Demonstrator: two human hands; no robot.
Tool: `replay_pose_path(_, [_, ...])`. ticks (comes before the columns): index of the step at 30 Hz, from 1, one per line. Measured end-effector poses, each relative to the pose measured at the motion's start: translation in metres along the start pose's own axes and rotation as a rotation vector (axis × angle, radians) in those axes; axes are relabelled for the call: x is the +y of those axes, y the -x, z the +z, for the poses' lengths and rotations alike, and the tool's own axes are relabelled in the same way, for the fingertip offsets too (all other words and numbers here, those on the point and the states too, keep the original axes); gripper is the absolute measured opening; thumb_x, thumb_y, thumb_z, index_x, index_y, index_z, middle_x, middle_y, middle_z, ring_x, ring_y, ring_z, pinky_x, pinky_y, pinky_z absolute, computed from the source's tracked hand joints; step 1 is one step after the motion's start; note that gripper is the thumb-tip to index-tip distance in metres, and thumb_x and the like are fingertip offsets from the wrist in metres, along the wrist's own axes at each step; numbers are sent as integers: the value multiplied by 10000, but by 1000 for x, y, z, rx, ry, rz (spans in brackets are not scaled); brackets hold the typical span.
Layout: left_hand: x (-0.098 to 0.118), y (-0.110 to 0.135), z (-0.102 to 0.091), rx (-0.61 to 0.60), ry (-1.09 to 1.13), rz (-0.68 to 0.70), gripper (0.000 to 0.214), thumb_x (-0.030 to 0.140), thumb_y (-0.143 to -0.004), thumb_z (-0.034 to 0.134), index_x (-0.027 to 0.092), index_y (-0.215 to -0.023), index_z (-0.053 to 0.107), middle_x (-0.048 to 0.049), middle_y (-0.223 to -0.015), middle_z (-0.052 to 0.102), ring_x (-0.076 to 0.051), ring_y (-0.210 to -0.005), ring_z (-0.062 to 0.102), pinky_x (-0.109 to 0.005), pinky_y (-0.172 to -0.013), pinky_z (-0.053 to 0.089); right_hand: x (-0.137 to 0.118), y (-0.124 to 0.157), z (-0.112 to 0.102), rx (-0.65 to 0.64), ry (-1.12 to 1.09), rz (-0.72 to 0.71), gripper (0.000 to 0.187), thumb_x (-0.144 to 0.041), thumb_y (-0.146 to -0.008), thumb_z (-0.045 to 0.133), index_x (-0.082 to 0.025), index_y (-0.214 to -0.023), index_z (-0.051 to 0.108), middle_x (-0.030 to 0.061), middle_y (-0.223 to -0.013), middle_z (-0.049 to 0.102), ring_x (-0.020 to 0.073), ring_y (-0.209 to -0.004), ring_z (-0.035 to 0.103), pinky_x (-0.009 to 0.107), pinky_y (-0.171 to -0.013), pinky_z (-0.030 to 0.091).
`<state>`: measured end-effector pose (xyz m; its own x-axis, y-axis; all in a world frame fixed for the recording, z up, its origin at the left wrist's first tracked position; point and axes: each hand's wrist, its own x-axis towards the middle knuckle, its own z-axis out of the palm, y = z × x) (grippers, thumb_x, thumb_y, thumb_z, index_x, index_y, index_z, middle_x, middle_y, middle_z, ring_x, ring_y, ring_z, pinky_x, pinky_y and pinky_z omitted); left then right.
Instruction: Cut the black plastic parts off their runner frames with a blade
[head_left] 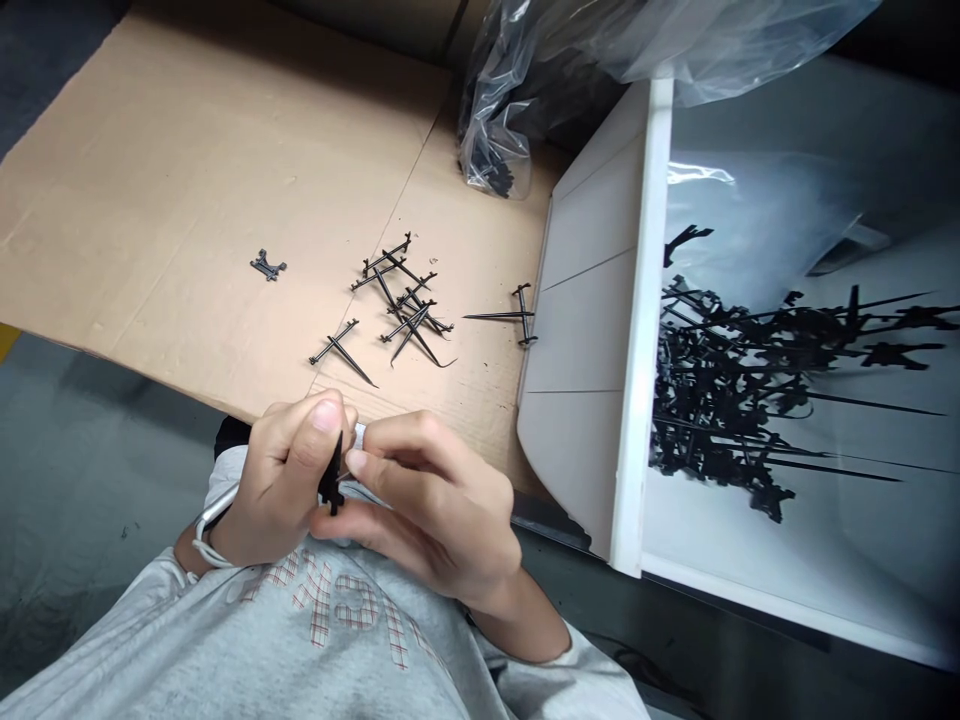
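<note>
Close to my shirt, my left hand (281,475) is closed on a small black plastic part (332,480), its thumb on top. From the other side, my right hand (442,505) pinches the same part between thumb and fingers. Much of the part is hidden by the fingers, so its full shape does not show. Just beyond my hands, several black T-shaped plastic pieces (409,310) with thin pointed stems lie in a loose pile on the cardboard. One such T-shaped piece (341,350) lies apart, nearest to my left hand.
Cardboard (187,180) covers the table. A small black bracket (268,265) lies at left, and another T-shaped piece (523,315) lies by the white bin (634,330). Inside the bin is a heap of black parts (720,390). A clear plastic bag (495,130) stands behind.
</note>
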<state>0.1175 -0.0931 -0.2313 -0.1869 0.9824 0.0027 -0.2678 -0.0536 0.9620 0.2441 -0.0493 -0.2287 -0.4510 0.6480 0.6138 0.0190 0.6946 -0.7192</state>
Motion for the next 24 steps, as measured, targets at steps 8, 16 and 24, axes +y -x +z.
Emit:
replay_pose_path(8, [-4, -15, -8, -72, 438, -205, 440, 406, -965, 503, 186, -597, 402, 67, -491, 302, -48, -382, 183, -154, -319, 189, 12, -3, -6, -8, -136, 183, 359, -418, -775, 784, -231, -995, 572, 5, -873, 579, 88, -608, 514, 216, -488, 466])
replay_pose_path(16, [-9, -23, -56, 188, 793, -489, 315, 246, -742, 691, 182, -642, 399, 68, -559, 335, -42, -469, 300, -29, -309, 195, 70, -55, 19, -252, 175, 408, 159, -119, -842, 640, -198, -917, 525, 33, -951, 599, 163, -871, 577, 311, -800, 480])
replay_pose_path(24, [-9, -16, -74, 269, 690, -434, 384, 216, -737, 770, 197, -661, 395, 118, -495, 197, -53, -430, 109, -54, -299, 226, 115, -115, 84, -442, 294, 482, 270, -94, -752, 645, -188, -956, 495, 72, -977, 552, 208, -857, 529, 346, -843, 441])
